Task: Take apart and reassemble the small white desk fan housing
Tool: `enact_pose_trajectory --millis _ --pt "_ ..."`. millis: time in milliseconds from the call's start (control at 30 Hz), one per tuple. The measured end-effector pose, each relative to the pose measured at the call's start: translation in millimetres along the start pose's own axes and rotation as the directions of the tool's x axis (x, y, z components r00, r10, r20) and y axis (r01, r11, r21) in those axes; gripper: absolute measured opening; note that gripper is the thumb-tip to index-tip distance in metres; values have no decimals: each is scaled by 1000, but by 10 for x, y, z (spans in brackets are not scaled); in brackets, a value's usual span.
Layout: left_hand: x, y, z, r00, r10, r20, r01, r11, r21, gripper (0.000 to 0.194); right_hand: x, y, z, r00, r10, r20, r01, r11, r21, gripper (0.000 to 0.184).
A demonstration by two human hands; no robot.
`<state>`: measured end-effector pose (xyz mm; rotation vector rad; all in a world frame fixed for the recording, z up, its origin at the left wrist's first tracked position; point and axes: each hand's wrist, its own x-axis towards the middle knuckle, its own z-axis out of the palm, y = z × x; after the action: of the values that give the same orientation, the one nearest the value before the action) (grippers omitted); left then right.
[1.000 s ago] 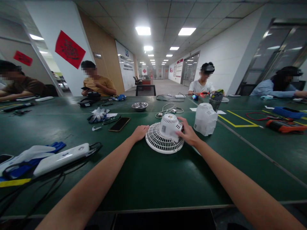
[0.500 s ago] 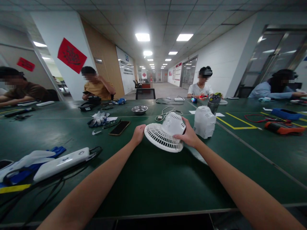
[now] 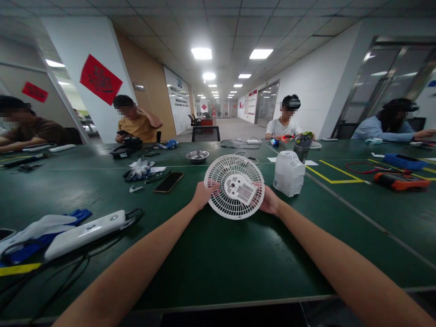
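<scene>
A round white fan grille is held upright above the green table, its slotted face turned toward me with a ribbed plate at the centre. My left hand grips its left rim, thumb lying on the front. At the right edge, my right hand is closed round it, the fingers partly hidden behind the grille. The motor housing seen a moment ago is now out of sight behind the grille. Just right of my right hand, a white plastic housing with a vented top stands on the table.
A metal bowl and a phone lie beyond my left hand. Gloves, a white power bank-like device with cables and an orange meter are spread about. Several people sit across the table.
The grille has been turned from lying tilted, housing side up, to standing with its slotted face toward me. My left hand has moved onto its rim; my right has shifted behind the right edge.
</scene>
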<state>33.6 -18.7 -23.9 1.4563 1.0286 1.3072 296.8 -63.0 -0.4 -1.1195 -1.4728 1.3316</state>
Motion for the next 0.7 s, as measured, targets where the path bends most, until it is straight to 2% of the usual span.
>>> enact_pose_trajectory --millis 67,100,167,200,267,333,433,567,633,667,700 --pt "-2 17 0 1000 19 -4 -19 999 36 24 48 20 -73 979 -108 -171 75 979 -188 39" --pt "1 20 -1 1000 23 -1 -23 999 44 24 66 23 -124 949 -174 -262 98 956 -277 42" --pt "11 14 -3 1000 21 7 -22 999 41 24 87 28 -244 885 -272 -377 100 903 -417 67" --pt "16 10 -2 1000 15 19 -15 999 38 23 91 37 -305 848 -336 -410 78 844 -530 79" --pt "19 9 0 999 -4 35 2 999 54 23 87 70 -410 813 -402 -421 -9 715 -699 89" --pt "11 26 3 999 -27 26 24 996 85 21 83 122 -470 822 -388 -417 -97 625 -775 89" --pt "-9 67 -1 998 -58 17 56 994 91 20 97 190 -478 824 -370 -429 -157 579 -800 84" --pt "-9 68 -33 994 -96 52 91 993 78 21 139 160 -458 785 -446 -429 -141 546 -826 71" --pt "11 31 -57 993 -97 68 91 993 79 22 136 72 -488 719 -564 -406 -85 509 -857 60" --pt "25 6 -69 993 -95 74 89 993 79 22 122 14 -516 661 -644 -386 -45 479 -876 54" --pt "39 -19 -81 992 -92 81 85 993 78 22 101 -50 -554 582 -727 -364 -7 444 -896 48"
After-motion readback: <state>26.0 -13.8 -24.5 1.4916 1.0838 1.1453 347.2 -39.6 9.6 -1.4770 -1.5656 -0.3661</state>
